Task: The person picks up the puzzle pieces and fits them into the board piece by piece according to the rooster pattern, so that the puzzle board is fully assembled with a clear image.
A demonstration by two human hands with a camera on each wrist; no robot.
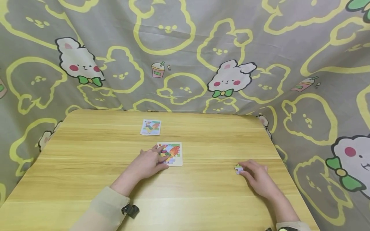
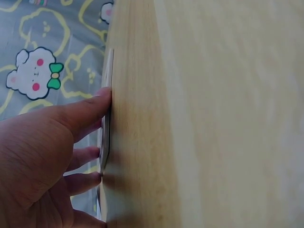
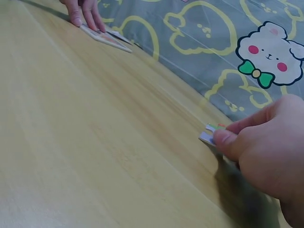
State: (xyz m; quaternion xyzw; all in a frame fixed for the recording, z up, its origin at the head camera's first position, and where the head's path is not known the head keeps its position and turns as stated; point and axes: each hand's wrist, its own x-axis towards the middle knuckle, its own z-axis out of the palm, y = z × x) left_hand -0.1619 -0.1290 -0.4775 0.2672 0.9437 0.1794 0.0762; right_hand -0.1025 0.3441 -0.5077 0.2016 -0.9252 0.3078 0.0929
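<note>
A square jigsaw puzzle [image 1: 175, 150] with a rooster picture in a pale frame lies flat near the table's middle. My left hand [image 1: 147, 163] rests over its left part, fingers extended on the picture and thumb at the near edge. The left wrist view shows the puzzle board [image 2: 108, 118] edge-on, with the thumb and fingertips along it. Off to the right, my right hand [image 1: 256, 177] pinches a small jigsaw piece [image 1: 238, 169] between thumb and fingers. In the right wrist view this piece [image 3: 207, 137] looks pale lilac with a bit of green, held close over the table.
A small picture card [image 1: 151, 127] with a similar rooster lies behind the puzzle. The wooden table [image 1: 202, 199] reaches back to a grey curtain [image 1: 179, 41] with rabbit prints, which hangs behind and at both sides.
</note>
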